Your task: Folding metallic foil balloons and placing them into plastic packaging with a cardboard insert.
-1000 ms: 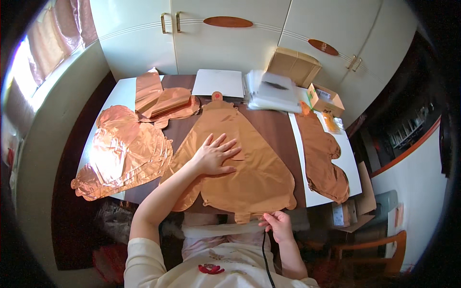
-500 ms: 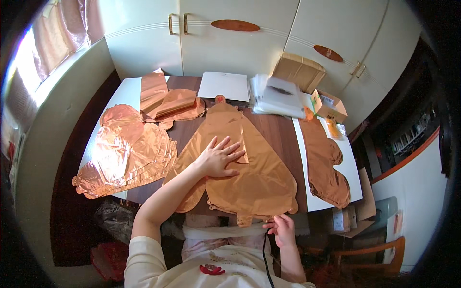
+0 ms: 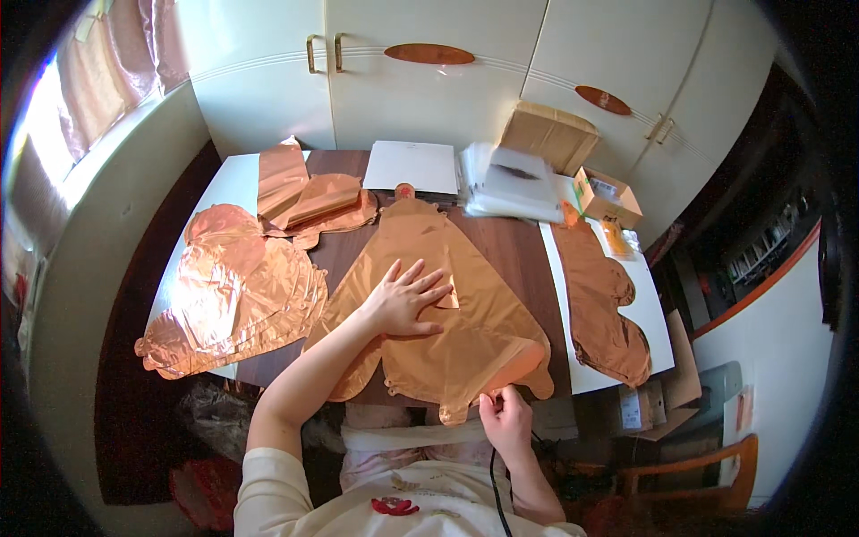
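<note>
A large, flat, copper-coloured foil balloon (image 3: 488, 300), roughly triangular with a tab at its top, lies in the middle of the table. My left hand (image 3: 404, 302) rests flat on its centre, fingers spread. At the near edge, right of the bottom tab, my right hand (image 3: 508, 416) has thumb and fingers pinched on the foil. Just above that hand the foil is turned up in a lighter, pinkish fold. A thin black cord (image 3: 494, 488) hangs below the right hand; whether the hand touches it is hidden.
Crumpled shiny copper foil balloons (image 3: 237, 295) cover the table's left side, with folded ones (image 3: 313, 201) behind. A curvy foil balloon (image 3: 604, 300) lies on white board at right. White sheets (image 3: 410, 167), clear plastic bags (image 3: 514, 183) and a small open box (image 3: 608, 197) line the back.
My right hand has moved up and slightly left from below the table edge onto the balloon's near edge, turning up a fold. The left hand stays flat on the foil.
</note>
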Motion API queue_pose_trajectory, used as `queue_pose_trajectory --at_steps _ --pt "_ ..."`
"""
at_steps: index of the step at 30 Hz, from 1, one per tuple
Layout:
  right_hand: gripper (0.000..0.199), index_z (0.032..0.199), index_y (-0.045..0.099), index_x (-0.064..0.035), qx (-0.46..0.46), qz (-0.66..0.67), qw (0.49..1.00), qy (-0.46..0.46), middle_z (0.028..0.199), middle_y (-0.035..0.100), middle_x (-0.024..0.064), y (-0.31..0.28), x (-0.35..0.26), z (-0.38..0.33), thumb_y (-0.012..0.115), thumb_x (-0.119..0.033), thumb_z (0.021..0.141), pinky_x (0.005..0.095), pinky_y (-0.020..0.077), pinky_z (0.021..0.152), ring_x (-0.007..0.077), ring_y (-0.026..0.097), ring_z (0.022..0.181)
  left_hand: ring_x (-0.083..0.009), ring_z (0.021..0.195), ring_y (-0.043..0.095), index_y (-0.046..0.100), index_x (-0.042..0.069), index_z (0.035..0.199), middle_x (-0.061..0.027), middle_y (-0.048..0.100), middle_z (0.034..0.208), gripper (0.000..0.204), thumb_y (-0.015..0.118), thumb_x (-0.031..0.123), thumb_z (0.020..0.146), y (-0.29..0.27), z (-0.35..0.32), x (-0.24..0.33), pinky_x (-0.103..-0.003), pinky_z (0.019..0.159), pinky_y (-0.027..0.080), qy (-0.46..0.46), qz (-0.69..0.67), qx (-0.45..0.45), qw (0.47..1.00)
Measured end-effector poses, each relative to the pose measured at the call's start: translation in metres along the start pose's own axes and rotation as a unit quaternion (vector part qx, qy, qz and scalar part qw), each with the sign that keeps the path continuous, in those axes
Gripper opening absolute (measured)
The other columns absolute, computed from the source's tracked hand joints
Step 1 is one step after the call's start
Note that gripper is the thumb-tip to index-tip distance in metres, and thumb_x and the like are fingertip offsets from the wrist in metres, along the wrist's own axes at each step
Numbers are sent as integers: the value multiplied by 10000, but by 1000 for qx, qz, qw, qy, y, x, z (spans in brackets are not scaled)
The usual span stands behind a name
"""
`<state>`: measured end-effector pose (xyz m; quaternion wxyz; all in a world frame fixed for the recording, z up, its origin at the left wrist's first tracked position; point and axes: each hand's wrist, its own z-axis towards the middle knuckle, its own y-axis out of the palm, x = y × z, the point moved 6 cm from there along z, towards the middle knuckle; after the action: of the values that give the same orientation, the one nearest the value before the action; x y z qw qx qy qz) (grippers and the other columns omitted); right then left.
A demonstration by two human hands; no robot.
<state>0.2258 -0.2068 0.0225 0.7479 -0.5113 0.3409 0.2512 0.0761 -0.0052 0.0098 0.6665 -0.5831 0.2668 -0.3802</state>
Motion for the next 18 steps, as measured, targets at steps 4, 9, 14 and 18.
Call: queue_pose_trajectory --at_steps 4,9,14,18 --pt "201 797 498 -20 11 -27 998 -60 728 523 129 7 -6 2 671 -110 747 375 440 555 264 553 624 -348 1339 237 350 237 1382 -64 304 1446 766 469 663 757 -2 0 0 -572 1058 169 -4 -7 -4 1000" --pt "348 882 407 -32 168 -102 968 -156 848 433 136 -33 -19 2 693 -169 737 388 394 682 299 458 761 -355 1342 222 340 222 1388 -84 292 1449 767 480 651 767 -3 1 1 -575 1061 150 1 -7 -5 1000" --pt "339 1091 528 -17 -55 -110 972 -202 1125 518 149 -10 -43 57 626 -132 787 416 404 901 329 496 1048 -341 1339 235 375 174 1366 -112 336 1420 726 432 634 807 -6 -1 -2 -581 1053 164 1 -19 15 1000" --pt "358 1146 530 -28 -96 -156 947 -263 1212 498 135 33 -21 86 586 -194 833 439 365 966 299 479 1116 -332 1331 258 410 150 1338 -107 373 1394 664 453 584 836 -9 1 -2 -583 1056 155 4 -19 19 1000"
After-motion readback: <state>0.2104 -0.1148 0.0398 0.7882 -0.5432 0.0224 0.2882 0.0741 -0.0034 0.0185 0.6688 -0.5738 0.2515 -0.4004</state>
